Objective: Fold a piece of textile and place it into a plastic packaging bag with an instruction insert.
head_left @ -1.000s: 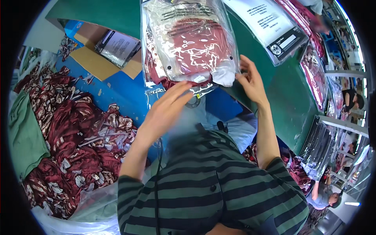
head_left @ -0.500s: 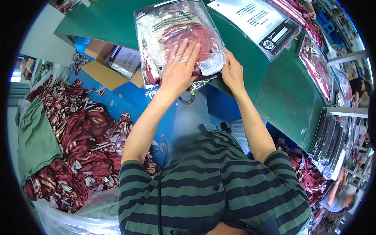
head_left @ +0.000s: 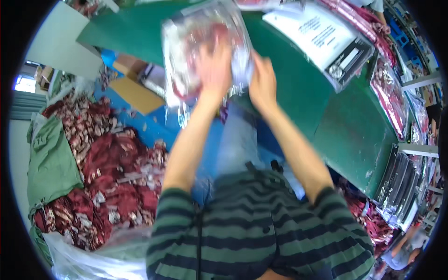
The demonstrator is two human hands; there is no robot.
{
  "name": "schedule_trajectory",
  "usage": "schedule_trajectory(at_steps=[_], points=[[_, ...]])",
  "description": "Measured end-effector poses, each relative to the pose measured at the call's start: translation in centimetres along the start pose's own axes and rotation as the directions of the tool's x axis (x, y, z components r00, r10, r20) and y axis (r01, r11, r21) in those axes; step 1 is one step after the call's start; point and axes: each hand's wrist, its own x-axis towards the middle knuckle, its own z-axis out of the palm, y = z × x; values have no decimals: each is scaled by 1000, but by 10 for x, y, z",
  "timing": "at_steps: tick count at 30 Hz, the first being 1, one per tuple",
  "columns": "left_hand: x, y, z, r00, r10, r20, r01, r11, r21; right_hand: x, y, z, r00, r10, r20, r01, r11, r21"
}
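Note:
A clear plastic bag (head_left: 172, 35) with a red and cream folded garment (head_left: 186, 51) inside lies on the green table, blurred by motion. My left hand (head_left: 212, 70) rests flat on top of it, with fingers stretched forward but smeared. At the bag's right edge is my right hand (head_left: 263, 84), its fingers bent against the plastic there. The fingertips on that side are partly hidden. A white lining or card shows through the bag near the right hand.
The green table (head_left: 298, 93) runs to the right, with a printed bag stack (head_left: 322, 35) at its far side. An open cardboard box (head_left: 135, 95) stands left. Dark red garments (head_left: 112, 163) are heaped at lower left beside a green cloth (head_left: 53, 158). Black packets (head_left: 396, 182) sit right.
The right hand and the bag's right edge have shifted left. The left hand stays on top of the bag. The whole view has turned slightly and blurred.

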Motion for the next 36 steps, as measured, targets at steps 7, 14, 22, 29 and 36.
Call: schedule_trajectory(at_steps=[7, 14, 22, 29, 36], points=[[7, -21, -8, 968, -19, 251, 69, 979, -190, 40, 18, -4, 989, 19, 145, -19, 1000, 2], [37, -41, -41, 937, 290, 193, -288, 957, -38, 34, -9, -27, 893, -319, 318, 393, 896, -208], [21, -48, -18, 916, 215, 340, -257, 962, 86, 19, -13, -38, 776, -433, 459, 501, 865, -32], [16, -34, -24, 941, 100, 324, -127, 990, 61, 40, -31, -37, 670, -549, 501, 732, 600, -322], [-36, -64, -61, 927, 200, 317, -290, 919, 269, 55, 23, -41, 509, -491, 707, 772, 624, -122]])
